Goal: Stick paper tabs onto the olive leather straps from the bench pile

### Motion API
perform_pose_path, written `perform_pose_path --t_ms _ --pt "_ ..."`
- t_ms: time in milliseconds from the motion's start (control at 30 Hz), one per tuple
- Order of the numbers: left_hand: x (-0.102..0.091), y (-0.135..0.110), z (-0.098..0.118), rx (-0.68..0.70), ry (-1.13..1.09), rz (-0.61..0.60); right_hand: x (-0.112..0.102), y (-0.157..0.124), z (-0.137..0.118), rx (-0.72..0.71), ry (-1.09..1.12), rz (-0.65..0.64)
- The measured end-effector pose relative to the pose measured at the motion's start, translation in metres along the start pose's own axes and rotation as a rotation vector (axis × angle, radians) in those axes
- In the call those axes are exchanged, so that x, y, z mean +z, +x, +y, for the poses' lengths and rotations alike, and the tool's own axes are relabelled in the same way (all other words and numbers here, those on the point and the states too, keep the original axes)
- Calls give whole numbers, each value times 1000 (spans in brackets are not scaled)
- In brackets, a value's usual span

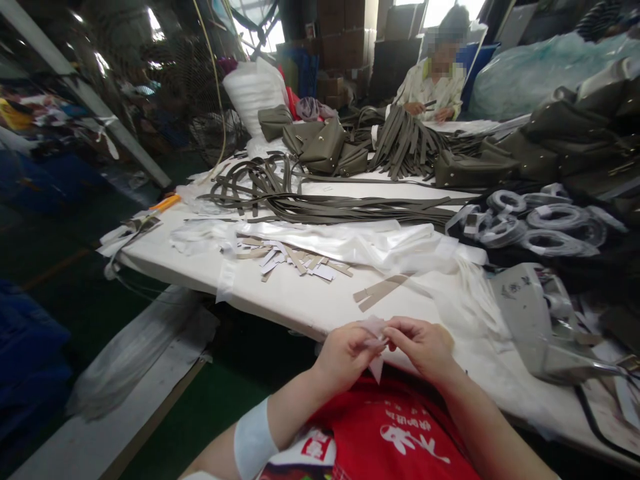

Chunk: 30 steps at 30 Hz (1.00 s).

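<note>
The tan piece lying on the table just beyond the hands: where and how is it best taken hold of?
Probably pinch the tan piece across its long edges near its left end, coming from the near side and above: it looks flat and narrow, slants away to the right, and that end lies nearest the front edge of the table.

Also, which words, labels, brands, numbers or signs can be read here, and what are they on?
None reads with certainty.
Red apron: white characters, too small and blurred to read.
Red patch beside it: white marking, too blurred.
Grey plastic piece: dark marks, illegible.
</note>
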<state>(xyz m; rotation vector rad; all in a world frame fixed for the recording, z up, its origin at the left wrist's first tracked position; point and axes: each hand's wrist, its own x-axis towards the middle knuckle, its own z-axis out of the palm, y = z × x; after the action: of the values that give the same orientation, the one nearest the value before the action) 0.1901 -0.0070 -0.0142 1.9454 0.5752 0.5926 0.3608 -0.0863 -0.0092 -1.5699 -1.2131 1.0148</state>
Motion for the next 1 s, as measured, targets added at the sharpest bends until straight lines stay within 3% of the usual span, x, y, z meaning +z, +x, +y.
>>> perform_pose_path --t_ms 200,367,533,667,800,1000 --pt "-3 -5 -2 110 42 73 7 8 -5 79 223 -42" --pt "-6 -11 -7 201 206 110 12 16 -2 155 376 58" --pt "-7 -7 -2 237 151 -33 12 24 -2 170 362 118" --pt "-4 -3 7 153 -53 -147 9 34 -4 131 297 168" --pt "-2 -2 8 34 -208 -252 3 36 -2 58 236 126" --pt "-7 12 -6 -204 -274 -100 -10 20 8 -29 89 278"
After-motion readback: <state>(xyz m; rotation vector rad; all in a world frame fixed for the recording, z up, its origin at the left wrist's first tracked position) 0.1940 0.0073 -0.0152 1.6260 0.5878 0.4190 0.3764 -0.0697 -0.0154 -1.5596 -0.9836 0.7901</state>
